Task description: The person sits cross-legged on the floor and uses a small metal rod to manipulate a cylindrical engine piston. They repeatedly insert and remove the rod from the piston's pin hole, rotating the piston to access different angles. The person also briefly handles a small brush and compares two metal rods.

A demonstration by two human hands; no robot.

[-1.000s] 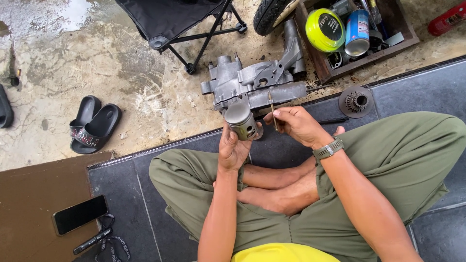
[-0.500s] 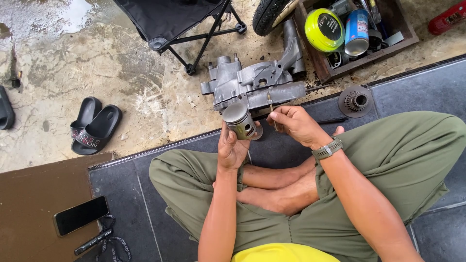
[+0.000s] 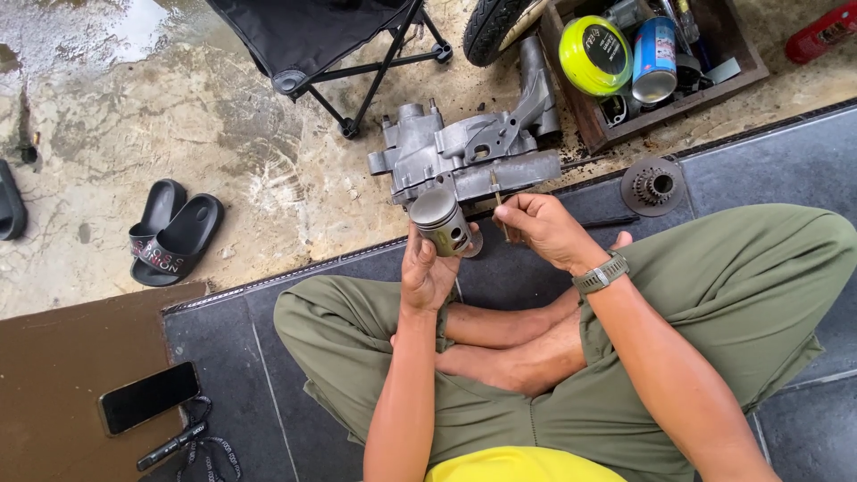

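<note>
I sit cross-legged in green trousers on a dark mat. My left hand (image 3: 427, 268) grips a grey metal piston (image 3: 441, 220), held upright just below a grey engine casing (image 3: 464, 153) that lies on the concrete. My right hand (image 3: 546, 230) pinches a thin metal rod-like tool (image 3: 497, 198), its tip pointing up at the casing's lower edge, right of the piston. A watch is on my right wrist.
A wooden box (image 3: 714, 54) of cans and parts, with a yellow tub (image 3: 595, 54), stands behind the casing beside a tyre (image 3: 493, 25). A gear-like part (image 3: 653, 186) lies on the mat. Folding stool (image 3: 314, 45), sandals (image 3: 174, 230), phone (image 3: 148, 396) at left.
My right hand with the thin tool has shifted slightly, staying by the casing's lower edge. The piston in my left hand has barely moved.
</note>
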